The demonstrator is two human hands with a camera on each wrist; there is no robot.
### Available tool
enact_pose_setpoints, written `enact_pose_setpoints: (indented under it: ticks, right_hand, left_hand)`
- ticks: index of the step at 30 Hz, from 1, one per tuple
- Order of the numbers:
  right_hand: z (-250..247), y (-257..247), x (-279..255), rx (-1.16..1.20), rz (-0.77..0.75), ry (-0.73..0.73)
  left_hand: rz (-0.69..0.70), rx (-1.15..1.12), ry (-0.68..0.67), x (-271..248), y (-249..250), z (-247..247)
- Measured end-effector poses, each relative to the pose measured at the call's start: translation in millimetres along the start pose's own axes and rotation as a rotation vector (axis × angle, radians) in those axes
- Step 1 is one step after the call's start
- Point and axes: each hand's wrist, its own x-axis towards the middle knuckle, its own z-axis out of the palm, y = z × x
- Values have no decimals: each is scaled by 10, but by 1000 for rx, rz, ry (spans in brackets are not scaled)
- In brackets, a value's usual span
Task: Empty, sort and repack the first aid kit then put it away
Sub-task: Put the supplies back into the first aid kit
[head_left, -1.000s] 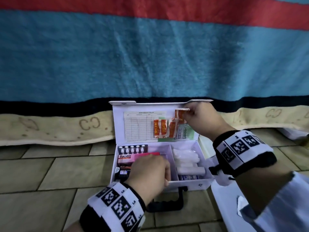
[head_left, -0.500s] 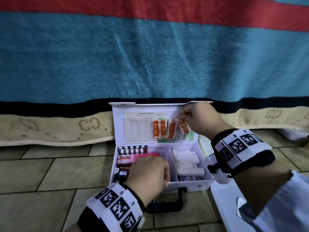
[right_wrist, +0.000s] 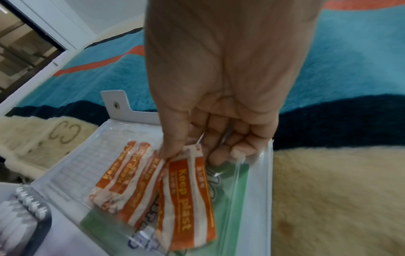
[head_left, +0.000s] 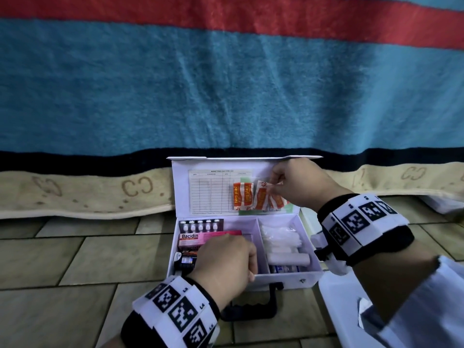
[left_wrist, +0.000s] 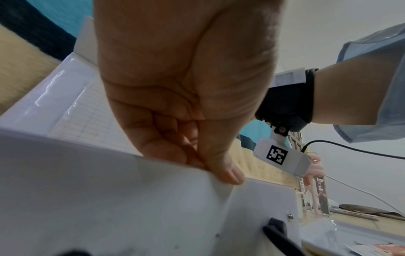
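Note:
The white first aid kit point(head_left: 288, 278) stands open on the tiled floor, its lid point(head_left: 180, 187) upright against a blanket. My left hand point(head_left: 238, 252) grips the kit's front wall point(left_wrist: 109, 199), with the thumb point(left_wrist: 223, 171) outside and the fingers inside. My right hand point(head_left: 272, 188) pinches an orange plaster packet point(right_wrist: 188, 190) at its top, inside the clear lid pocket point(right_wrist: 241, 181) beside several other orange plasters point(head_left: 242, 195). The left compartment holds a pink Bacidin box point(head_left: 190, 238) and a vial strip point(head_left: 200, 223). The right one holds white gauze point(head_left: 278, 237) and a bandage roll point(head_left: 288, 259).
A striped blue and red blanket point(head_left: 226, 84) hangs close behind the kit, with a cream hem point(head_left: 88, 192) reaching the floor. The kit's black handle point(head_left: 251, 310) lies on the tiles in front. A white tray point(head_left: 336, 297) sits at the right, under my right forearm.
My right hand has brought the plaster packet down from the lid's top edge into the pocket, next to the other plasters. The left hand has stayed on the front wall.

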Motion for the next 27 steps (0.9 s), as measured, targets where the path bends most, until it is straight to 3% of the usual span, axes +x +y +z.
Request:
enact_pose_setpoints:
  ticks: [3, 13, 22, 27]
  right_hand:
    - [-22, 29, 4, 88, -1, 20]
    - [-45, 3, 65, 30, -26, -85]
    - [-55, -154, -9, -154, -66, -186]
    - [-11, -210, 6, -217, -110, -144]
  left_hand:
    - [1, 6, -5, 2, -9, 5]
    - [-6, 19, -13, 21, -15, 20]
    - [-7, 76, -26, 27, -17, 7]
    - [-7, 105, -12, 33, -16, 13]
